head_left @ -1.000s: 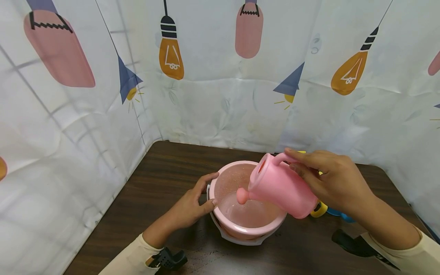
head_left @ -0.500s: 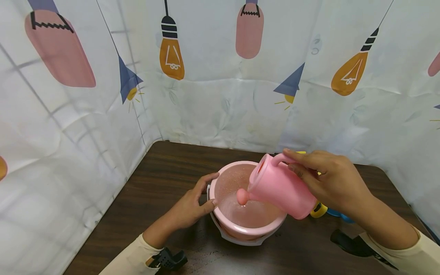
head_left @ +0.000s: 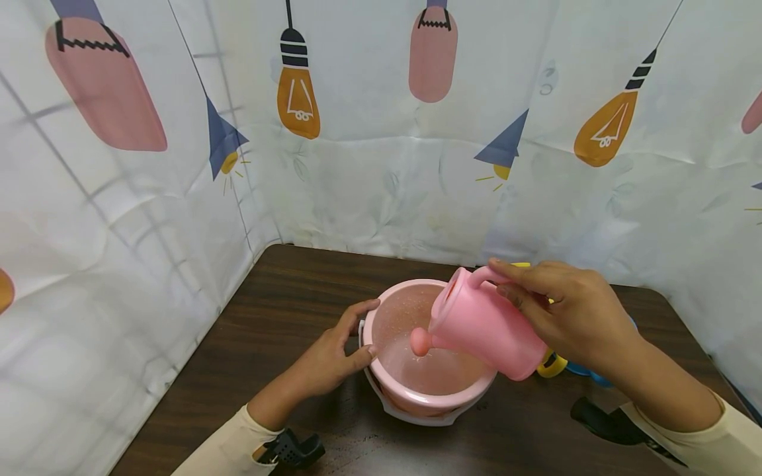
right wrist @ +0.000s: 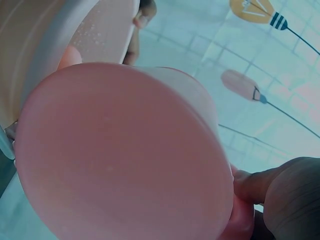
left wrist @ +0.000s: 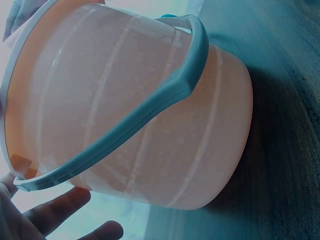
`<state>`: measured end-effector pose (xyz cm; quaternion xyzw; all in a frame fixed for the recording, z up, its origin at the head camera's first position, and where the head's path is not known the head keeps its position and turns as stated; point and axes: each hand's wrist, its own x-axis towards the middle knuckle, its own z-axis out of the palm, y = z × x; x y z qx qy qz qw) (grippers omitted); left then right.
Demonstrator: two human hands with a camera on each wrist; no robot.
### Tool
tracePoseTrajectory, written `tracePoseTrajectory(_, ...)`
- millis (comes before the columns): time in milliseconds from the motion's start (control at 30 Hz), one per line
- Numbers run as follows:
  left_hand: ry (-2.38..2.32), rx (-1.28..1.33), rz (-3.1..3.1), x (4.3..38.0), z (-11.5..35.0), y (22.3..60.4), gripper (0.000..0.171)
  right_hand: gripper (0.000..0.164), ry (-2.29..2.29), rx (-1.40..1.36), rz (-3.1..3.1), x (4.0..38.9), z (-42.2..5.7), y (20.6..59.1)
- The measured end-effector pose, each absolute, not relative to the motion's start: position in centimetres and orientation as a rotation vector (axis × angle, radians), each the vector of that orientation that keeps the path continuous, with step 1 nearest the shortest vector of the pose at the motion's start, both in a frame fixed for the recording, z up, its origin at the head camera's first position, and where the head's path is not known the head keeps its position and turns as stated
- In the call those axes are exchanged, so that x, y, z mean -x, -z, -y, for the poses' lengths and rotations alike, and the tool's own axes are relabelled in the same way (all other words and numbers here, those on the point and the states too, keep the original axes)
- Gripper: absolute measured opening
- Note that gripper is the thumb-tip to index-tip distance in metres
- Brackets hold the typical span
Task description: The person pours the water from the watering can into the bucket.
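Observation:
My right hand [head_left: 568,307] grips the handle of a pink toy watering can [head_left: 485,324], tilted over the right side of a pink bucket [head_left: 411,396]. The can's round sprinkler head [head_left: 420,341] points down into the bucket, and thin drops show just beneath it. The right wrist view is mostly filled by the can's base [right wrist: 125,155]. My left hand [head_left: 324,360] holds the bucket's left rim, thumb and index finger spread along it. In the left wrist view, other fingers [left wrist: 62,207] reach below the bucket's side, and the bucket's handle [left wrist: 135,117] hangs across the wall.
A yellow and black object [head_left: 551,364] and a blue object [head_left: 579,369] lie behind the right hand, mostly hidden. The dark wooden table [head_left: 286,291] has wet spots near its front. Printed curtains [head_left: 369,192] stand along the back and left.
Drops have appeared under the sprinkler head since the earliest frame. The watering can and right hand have shifted very slightly left; the left hand and bucket stay in place.

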<state>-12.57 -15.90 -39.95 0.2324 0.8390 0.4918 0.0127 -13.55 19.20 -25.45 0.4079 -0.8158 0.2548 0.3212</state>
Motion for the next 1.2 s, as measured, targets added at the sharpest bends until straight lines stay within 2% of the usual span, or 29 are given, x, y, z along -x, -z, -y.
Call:
tracePoseTrajectory(700, -1.52, -0.726, -2.629, 12.5, 16.0, 40.0, 0.068, 0.049, -0.685, -1.086, 2.117, 13.4, -19.7, 25.5)
tracePoseTrajectory(1200, -1.532, -0.721, -2.613, 12.6, 16.0, 40.0, 0.068, 0.049, -0.682, -0.964, 2.185, 12.5, -21.9, 25.7)
